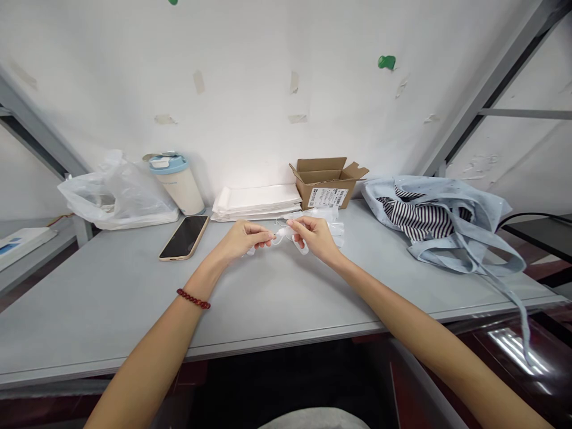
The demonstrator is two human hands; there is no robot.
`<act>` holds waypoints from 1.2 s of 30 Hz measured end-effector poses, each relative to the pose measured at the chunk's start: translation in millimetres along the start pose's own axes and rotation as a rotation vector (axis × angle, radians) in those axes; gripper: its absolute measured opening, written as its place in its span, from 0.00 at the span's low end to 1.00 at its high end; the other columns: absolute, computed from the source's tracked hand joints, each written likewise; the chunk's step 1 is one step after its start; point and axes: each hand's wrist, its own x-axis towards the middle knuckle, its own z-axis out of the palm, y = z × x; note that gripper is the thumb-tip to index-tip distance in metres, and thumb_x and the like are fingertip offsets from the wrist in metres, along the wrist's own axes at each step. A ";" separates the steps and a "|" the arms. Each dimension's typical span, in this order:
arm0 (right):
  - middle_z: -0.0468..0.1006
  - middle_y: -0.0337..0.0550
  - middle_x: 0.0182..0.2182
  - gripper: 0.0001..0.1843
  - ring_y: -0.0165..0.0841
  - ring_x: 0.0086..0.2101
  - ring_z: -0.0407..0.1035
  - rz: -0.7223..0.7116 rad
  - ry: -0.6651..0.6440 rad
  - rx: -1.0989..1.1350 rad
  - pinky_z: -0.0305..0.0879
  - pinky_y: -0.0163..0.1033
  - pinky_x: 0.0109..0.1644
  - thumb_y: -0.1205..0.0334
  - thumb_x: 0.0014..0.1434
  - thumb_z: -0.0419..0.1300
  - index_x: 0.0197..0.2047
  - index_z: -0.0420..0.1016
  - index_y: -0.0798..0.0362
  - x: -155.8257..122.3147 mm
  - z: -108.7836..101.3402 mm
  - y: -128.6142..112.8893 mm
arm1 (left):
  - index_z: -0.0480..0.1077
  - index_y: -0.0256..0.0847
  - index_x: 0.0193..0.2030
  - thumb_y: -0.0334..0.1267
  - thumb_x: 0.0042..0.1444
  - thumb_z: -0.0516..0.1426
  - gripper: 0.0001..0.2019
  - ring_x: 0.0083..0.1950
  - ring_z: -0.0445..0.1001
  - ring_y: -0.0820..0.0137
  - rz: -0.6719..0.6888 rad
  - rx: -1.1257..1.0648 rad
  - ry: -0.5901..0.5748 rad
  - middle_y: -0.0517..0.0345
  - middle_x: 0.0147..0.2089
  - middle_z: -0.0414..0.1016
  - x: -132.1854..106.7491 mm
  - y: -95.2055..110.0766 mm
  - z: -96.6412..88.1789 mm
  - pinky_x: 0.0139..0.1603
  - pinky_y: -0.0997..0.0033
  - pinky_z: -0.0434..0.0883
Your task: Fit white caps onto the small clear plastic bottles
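Over the middle of the desk, my left hand point(245, 239) and my right hand point(314, 236) are close together with fingers pinched. Between the fingertips is a small white translucent piece point(282, 233) with a thin white cord; its exact kind is too small to tell. Both hands grip it, one from each side. More whitish translucent material shows below the fingers of each hand, partly hidden by them. Just behind my right hand lie several clear plastic pieces point(338, 233), partly covered by that hand.
Behind the hands are a stack of white envelopes point(257, 199) and an open cardboard box point(326, 189). To the left are a phone point(184, 237), a tumbler point(181, 186) and a white plastic bag point(118, 193). A light-blue cloth bag point(480, 199) lies right, its strap over the edge.
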 end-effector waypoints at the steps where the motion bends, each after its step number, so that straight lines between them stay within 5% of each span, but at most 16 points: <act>1: 0.67 0.35 0.16 0.19 0.24 0.16 0.58 0.000 0.000 0.003 0.53 0.31 0.19 0.47 0.55 0.57 0.26 0.70 0.56 -0.4 0.6 0.1 | 0.73 0.36 0.21 0.46 0.48 0.59 0.14 0.25 0.61 0.75 0.006 0.002 0.000 0.58 0.23 0.69 0.2 -0.5 -0.1 0.23 0.75 0.57; 14: 0.67 0.36 0.16 0.22 0.24 0.16 0.59 -0.016 -0.045 -0.045 0.54 0.31 0.21 0.45 0.57 0.53 0.23 0.67 0.55 -1.6 1.6 -1.5 | 0.75 0.36 0.23 0.45 0.47 0.59 0.12 0.25 0.64 0.75 -0.004 -0.046 -0.006 0.56 0.25 0.73 2.8 -5.2 -0.9 0.26 0.74 0.61; 24: 0.70 0.38 0.20 0.22 0.25 0.19 0.61 -0.045 -0.025 -0.026 0.55 0.31 0.21 0.43 0.57 0.53 0.30 0.70 0.56 2.5 -1.8 -1.7 | 0.76 0.35 0.31 0.49 0.49 0.59 0.16 0.29 0.68 0.73 -0.038 -0.174 0.049 0.53 0.30 0.75 4.4 -5.0 -6.5 0.30 0.73 0.65; 36: 0.64 0.33 0.17 0.20 0.24 0.17 0.57 -0.047 -0.100 -0.064 0.54 0.31 0.23 0.47 0.59 0.50 0.26 0.65 0.54 0.8 0.0 0.6 | 0.74 0.36 0.25 0.42 0.47 0.59 0.10 0.26 0.64 0.75 -0.007 -0.136 0.000 0.56 0.26 0.73 3.0 -3.6 0.2 0.28 0.74 0.63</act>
